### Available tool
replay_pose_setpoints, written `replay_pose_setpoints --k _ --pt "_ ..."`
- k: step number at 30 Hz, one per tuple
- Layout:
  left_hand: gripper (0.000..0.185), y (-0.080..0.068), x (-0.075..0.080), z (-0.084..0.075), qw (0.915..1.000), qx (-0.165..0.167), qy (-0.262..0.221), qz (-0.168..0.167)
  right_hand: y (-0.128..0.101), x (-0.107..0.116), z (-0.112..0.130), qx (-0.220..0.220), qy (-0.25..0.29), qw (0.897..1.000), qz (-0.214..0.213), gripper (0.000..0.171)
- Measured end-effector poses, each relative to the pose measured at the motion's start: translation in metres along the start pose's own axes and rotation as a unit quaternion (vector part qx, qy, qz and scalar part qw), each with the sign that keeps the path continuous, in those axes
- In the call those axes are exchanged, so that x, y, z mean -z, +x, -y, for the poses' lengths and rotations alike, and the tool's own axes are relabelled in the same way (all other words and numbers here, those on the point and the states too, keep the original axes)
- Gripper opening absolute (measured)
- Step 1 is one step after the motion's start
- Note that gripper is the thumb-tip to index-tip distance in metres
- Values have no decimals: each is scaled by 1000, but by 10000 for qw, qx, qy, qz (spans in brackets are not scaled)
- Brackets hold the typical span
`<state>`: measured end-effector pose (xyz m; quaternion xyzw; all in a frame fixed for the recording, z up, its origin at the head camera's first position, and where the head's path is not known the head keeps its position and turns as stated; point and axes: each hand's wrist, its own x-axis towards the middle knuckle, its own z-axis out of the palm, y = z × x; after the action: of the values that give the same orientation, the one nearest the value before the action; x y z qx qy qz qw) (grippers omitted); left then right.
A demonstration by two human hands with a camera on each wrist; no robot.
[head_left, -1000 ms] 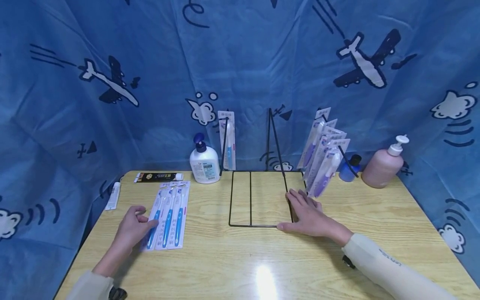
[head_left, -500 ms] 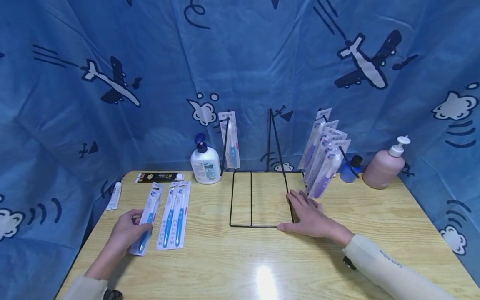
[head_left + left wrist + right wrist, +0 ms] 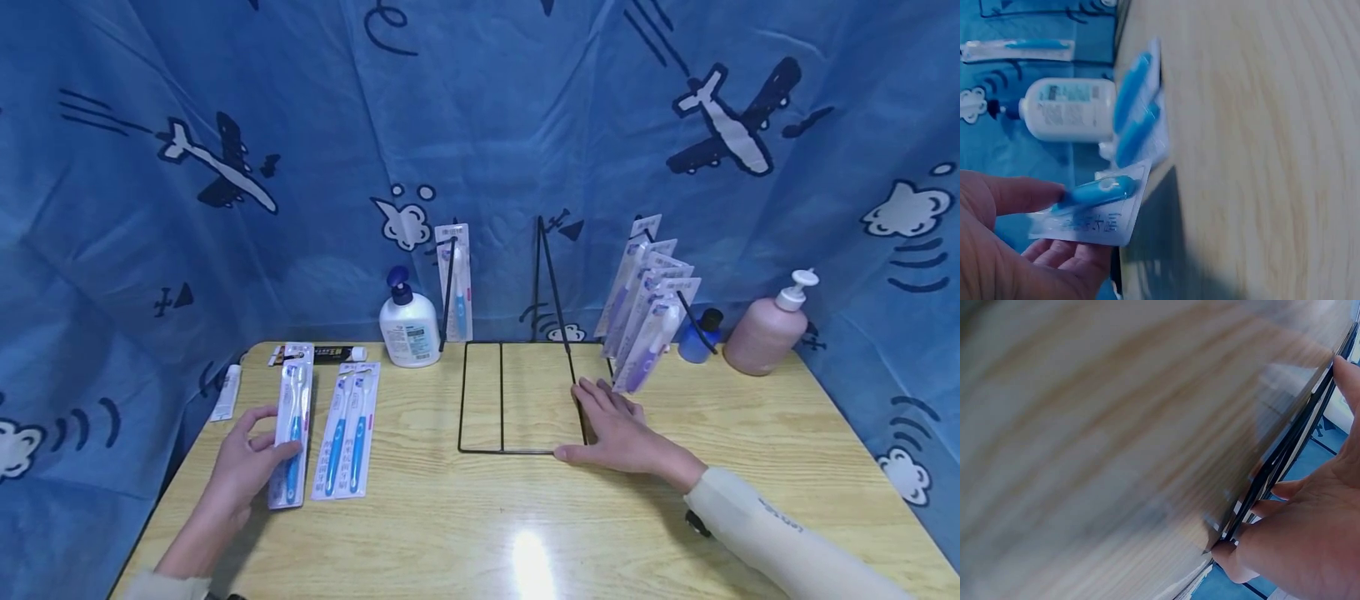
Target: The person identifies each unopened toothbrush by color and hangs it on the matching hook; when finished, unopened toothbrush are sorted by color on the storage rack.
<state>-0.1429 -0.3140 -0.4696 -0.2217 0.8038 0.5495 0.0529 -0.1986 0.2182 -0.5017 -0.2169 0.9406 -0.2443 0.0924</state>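
Left hand (image 3: 243,462) fingers (image 3: 1060,250) and thumb pinch a blue toothbrush pack (image 3: 291,425) near its lower end, pack lifted off the table (image 3: 480,525) and held roughly upright-tilted at the left side of the table. Left wrist view shows the thumb on the front over the blue handle, fingers behind the card. Just right of it, two more blue toothbrush packs (image 3: 348,433) lie flat side by side on the table.

Right hand (image 3: 618,433) lies flat, fingers (image 3: 596,400) straight, pressing on the front right corner of the black wire rack (image 3: 517,396); thumb runs along the rack's front wire. Right wrist view blurred, shows fingers against the black wires.

On the rack's left hook hangs one blue toothbrush pack (image 3: 456,279); on its right hook hangs a row of purple toothbrush packs (image 3: 648,312). White pump bottle (image 3: 408,325) stands behind, left of the rack. Black toothpaste tube (image 3: 330,354) lies at the back left. Small white tube (image 3: 227,392) at the table's left edge. Pink pump bottle (image 3: 765,329) and small blue bottle (image 3: 699,337) at the back right. Blue airplane-print cloth (image 3: 525,125) behind.
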Motion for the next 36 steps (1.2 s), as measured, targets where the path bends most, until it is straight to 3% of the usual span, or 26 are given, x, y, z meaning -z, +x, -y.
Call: replay_pose_setpoints --k 6,10,15,19,23,27,34,36 --pt "74 -20 -13 -14 9951 -319 -918 190 0 0 -1 -38 -47 10000 48 114" --pt "65 -34 -27 -22 9819 -970 -1604 254 0 0 -2 -23 -27 10000 46 114" --pt "62 -50 -45 -29 9534 -2103 -2106 501 0 -5 -8 210 52 9996 -161 113" --pt "63 -62 -58 -36 9355 -2670 -2182 772 2 -9 -13 379 37 9989 -283 113" --pt "64 -75 -72 -45 9207 -3033 -2247 993 1 -3 -7 227 16 9996 -179 114" --pt "65 -86 -88 -51 8990 -3418 -2432 1261 0 3 0 33 -75 10000 -36 114" --pt "61 -99 -111 -52 8405 -4043 -2933 2098 0 1 1 26 -123 9999 -4 113" --pt "60 -101 -117 -52 8317 -4097 -2993 2257 0 1 2 21 -112 9999 -3 113"
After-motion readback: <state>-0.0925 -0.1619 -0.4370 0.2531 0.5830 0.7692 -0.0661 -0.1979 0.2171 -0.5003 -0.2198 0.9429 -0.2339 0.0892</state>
